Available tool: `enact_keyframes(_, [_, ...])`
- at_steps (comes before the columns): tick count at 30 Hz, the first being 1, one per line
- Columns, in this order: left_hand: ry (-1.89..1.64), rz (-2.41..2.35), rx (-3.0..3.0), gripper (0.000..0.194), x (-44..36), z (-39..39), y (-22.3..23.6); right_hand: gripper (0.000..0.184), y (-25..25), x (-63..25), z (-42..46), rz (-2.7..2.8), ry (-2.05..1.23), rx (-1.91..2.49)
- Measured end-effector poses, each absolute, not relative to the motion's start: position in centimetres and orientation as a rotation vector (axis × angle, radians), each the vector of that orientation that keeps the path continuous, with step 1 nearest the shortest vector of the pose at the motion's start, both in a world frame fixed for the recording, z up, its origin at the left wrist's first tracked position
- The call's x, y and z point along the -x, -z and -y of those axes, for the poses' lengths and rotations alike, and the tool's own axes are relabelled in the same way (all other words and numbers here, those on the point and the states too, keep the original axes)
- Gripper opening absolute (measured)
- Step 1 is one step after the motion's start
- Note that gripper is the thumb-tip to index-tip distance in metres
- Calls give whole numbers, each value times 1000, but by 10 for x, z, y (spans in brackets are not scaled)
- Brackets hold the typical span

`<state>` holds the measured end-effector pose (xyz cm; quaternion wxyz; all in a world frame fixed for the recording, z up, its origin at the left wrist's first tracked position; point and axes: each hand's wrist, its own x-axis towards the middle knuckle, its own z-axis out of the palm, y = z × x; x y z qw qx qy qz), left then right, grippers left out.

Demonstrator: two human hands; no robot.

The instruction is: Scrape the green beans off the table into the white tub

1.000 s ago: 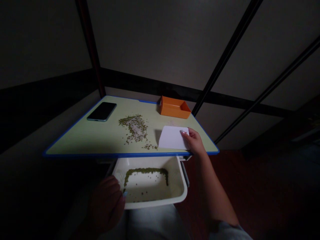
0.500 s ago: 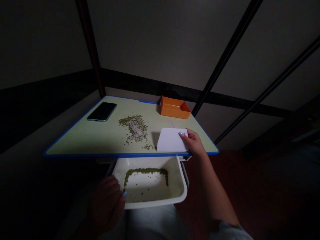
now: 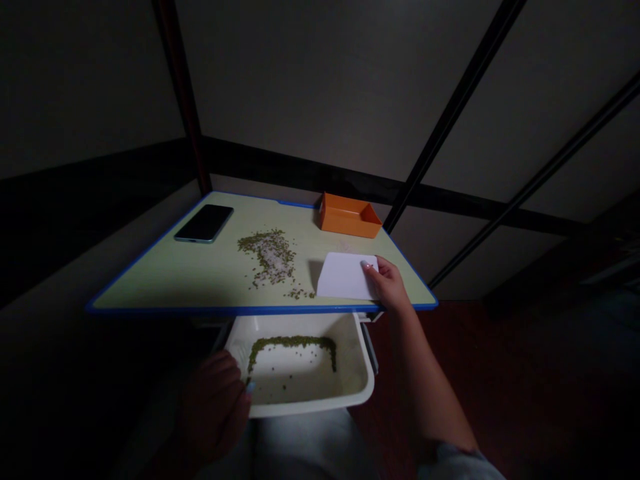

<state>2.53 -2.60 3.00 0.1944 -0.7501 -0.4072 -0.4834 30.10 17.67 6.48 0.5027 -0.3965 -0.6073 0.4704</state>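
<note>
My right hand pinches a flat white scraper card by its right side, thumb on top, over the front right of the tabletop. Left of the card lies a spread pile of small green beans mixed with pale grains, and a few loose beans reach toward the card's lower left corner. My left hand is closed round the left rim of a white plastic basin below the table's front edge. Green beans line the basin's far and side edges, with several scattered on its floor.
On the pale green table, with its blue edging, a smartphone lies at the back left. An orange open box stands at the back right. A wall with dark strips rises behind the table.
My right hand has moved the white card slightly away from the table's front edge and a little to the right. My left hand and the basin have stayed in place.
</note>
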Motion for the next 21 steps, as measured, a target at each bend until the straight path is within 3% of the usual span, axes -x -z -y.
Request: enact_keyframes(21, [1312, 1125, 2118, 20, -23, 28, -33, 29, -68, -300, -171, 1496, -1180, 910])
